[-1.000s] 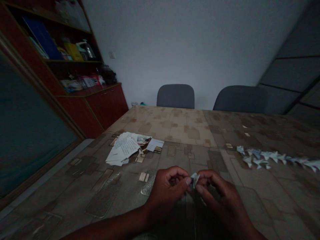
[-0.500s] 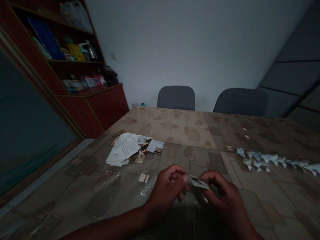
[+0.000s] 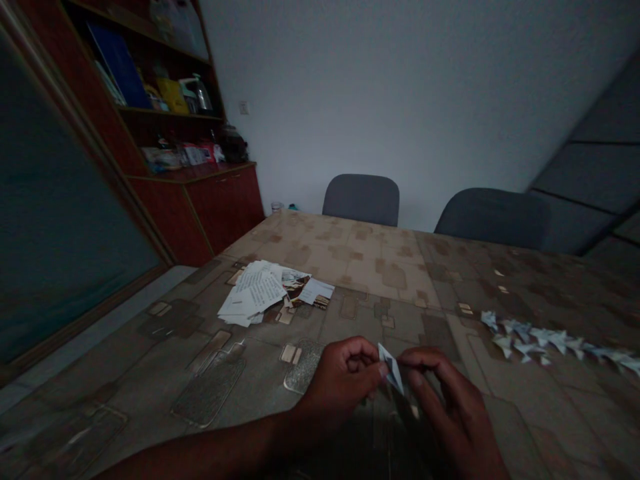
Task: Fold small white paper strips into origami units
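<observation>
A small folded paper (image 3: pixel 391 371) stands on edge between my hands, above the near part of the table. My left hand (image 3: pixel 345 377) pinches its left side between thumb and fingers. Just to the right, my right hand (image 3: pixel 447 397) has its thumb and index finger apart beside the paper, with a small gap to it. Loose printed sheets (image 3: pixel 255 293) lie in a pile to the left, beyond my left hand. Several folded paper pieces with pointed tips (image 3: pixel 543 337) form rows at the right.
The table (image 3: pixel 350 240) has a patterned cover. Two grey chairs, one in the middle (image 3: pixel 361 199) and one at the right (image 3: pixel 493 217), stand behind its far edge. A red-brown cabinet (image 3: pixel 225 207) with filled shelves is at the back left.
The folded paper has turned from lying nearly flat to a steeper, upright angle. My right fingers have come off its right side. The view has shifted slightly.
</observation>
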{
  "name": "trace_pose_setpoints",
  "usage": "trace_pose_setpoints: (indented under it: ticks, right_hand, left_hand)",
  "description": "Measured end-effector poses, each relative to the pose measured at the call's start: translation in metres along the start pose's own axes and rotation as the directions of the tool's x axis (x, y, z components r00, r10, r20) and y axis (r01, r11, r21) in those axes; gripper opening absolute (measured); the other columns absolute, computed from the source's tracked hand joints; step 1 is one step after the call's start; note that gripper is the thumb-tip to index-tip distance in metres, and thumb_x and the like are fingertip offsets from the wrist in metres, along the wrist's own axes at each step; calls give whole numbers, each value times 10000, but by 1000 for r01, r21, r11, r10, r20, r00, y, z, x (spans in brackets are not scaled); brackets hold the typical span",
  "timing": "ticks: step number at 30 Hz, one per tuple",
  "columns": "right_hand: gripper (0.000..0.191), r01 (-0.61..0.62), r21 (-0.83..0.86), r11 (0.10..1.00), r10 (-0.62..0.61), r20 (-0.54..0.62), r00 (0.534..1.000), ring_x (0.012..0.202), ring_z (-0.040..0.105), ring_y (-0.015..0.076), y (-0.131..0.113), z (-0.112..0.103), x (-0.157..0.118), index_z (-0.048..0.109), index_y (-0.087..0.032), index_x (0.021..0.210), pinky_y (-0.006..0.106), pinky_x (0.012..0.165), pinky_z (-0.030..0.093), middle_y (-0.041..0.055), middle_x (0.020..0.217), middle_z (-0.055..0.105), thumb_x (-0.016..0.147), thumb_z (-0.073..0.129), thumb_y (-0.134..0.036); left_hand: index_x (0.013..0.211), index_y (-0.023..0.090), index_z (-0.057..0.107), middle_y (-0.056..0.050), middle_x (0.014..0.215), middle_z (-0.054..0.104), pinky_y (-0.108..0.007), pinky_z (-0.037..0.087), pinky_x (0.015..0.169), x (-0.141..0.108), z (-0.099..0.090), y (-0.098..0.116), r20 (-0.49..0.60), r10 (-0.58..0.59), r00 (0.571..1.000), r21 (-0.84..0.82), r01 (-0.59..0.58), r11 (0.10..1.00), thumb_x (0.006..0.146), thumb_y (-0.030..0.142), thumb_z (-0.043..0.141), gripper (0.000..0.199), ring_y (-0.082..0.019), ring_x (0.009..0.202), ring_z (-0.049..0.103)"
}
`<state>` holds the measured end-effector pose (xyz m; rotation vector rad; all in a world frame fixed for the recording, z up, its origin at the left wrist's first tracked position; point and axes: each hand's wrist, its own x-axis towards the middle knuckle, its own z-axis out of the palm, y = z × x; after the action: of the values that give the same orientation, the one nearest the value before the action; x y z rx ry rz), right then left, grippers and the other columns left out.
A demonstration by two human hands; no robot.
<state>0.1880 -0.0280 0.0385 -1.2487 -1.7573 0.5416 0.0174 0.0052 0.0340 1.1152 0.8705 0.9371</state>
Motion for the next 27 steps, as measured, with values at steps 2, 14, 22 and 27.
trace_pose_setpoints:
  ticks: [2, 14, 22, 27]
  right_hand:
    - [89, 16, -36, 999, -16, 3, 1000, 777, 620, 201, -2, 0, 0, 604, -241, 923, 288, 661, 486, 17, 839, 642, 850, 585, -289]
    - [197, -337, 256, 906, 315, 123, 941, 696, 611, 189, -7, 7, 1, 621, -215, 772, 276, 629, 468, 10, 719, 646, 847, 581, -393]
    - [218, -381, 329, 864, 375, 84, 923, 571, 544, 158, -12, 9, 5, 608, -194, 691, 249, 515, 418, -8, 613, 576, 763, 648, -396]
    - [203, -395, 411, 821, 384, 113, 916, 588, 552, 145, -7, 11, 3, 610, -196, 716, 233, 536, 427, -13, 636, 589, 783, 673, -377]
  left_hand:
    - [696, 149, 576, 46, 544, 489, -202, 298, 481, -1, 1, 2, -39, 33, 999, 67, -30, 997, 724, 320, 667, 196, -79, 489, 413]
    - [719, 140, 576, 15, 599, 557, -211, 350, 516, -5, 0, 7, 25, 4, 1000, 38, -5, 999, 746, 375, 669, 254, -92, 518, 470]
    - [725, 131, 613, -23, 645, 624, -206, 370, 517, -4, 0, 10, 8, -27, 1000, 1, 27, 1000, 766, 405, 666, 283, -88, 509, 488]
    - [676, 135, 617, -6, 596, 594, -209, 387, 539, -6, 0, 13, 12, 12, 1000, 13, -12, 1000, 795, 452, 642, 339, -94, 507, 489]
